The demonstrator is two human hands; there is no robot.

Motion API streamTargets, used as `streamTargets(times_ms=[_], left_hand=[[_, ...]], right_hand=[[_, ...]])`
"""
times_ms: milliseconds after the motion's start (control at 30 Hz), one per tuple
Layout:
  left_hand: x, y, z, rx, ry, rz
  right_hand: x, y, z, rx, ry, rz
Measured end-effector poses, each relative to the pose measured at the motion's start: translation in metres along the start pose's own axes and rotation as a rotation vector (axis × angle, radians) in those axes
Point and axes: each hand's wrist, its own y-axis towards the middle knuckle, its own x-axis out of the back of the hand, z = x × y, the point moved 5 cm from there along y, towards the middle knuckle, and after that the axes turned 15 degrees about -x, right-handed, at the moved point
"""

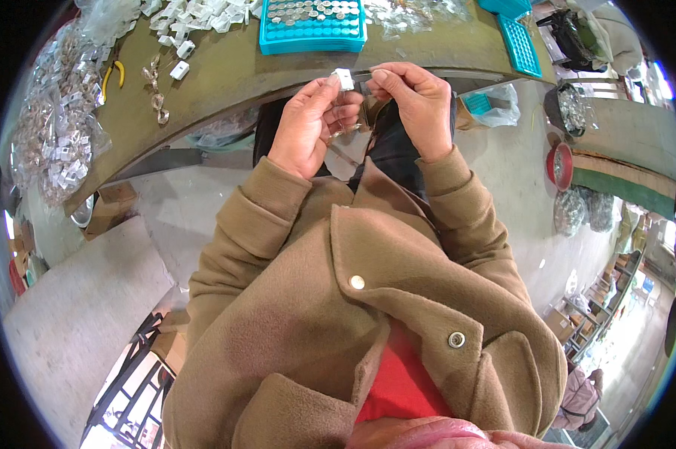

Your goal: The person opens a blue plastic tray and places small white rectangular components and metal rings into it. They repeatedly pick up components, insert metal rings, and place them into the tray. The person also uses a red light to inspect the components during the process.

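Head view: a person in a tan jacket sits at a curved olive table (226, 75), both hands raised just in front of its near edge.
Left hand (308, 123): fingers pinched closed on a small white clip (343, 78), held at the fingertips just off the table edge.
Right hand (416, 105): fingers curled closed around something thin and clear, perhaps a small bag; what exactly it grips I cannot tell. Its fingertips nearly touch the clip.
Risk, drop: the clip is tiny and held only by the tips, over the lap and floor rather than over the table; a slip would likely send it down out of reach.
Risk, misfit: the two hands work very close together, so a small twist could likely knock the clip loose or seat it crooked.
Table: a teal tray (312, 26) of round metal pieces sits ahead, loose white clips (196, 15) lie to its left, and yellow-handled pliers (113, 75) lie further left beside heaped clear bags (57, 127) of parts.
Room: concrete floor (518, 194), a red bowl (561, 165) and more bagged parts to the right, shelving in the far right distance.
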Motion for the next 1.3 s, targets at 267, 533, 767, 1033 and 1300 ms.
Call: streamTargets(times_ms=[267,533,767,1033,1300], left_hand=[[0.000,-0.003,-0.002,0.065,-0.068,0.038],[-0.006,-0.002,-0.001,0.027,-0.178,-0.001],[-0.007,-0.003,-0.003,0.063,-0.155,0.066],[-0.008,-0.001,-0.011,0.059,-0.063,0.203],[-0.007,-0.001,-0.015,0.013,0.047,0.244]], right_hand=[[-0.008,-0.002,0.001,-0.099,0.114,0.254],[-0.005,0.000,-0.010,-0.342,0.305,0.327],[-0.006,0.007,-0.008,-0.095,0.031,0.214],[-0.010,-0.004,0.036,0.467,-0.588,0.104],[-0.009,-0.005,0.037,0.492,-0.578,0.120]])
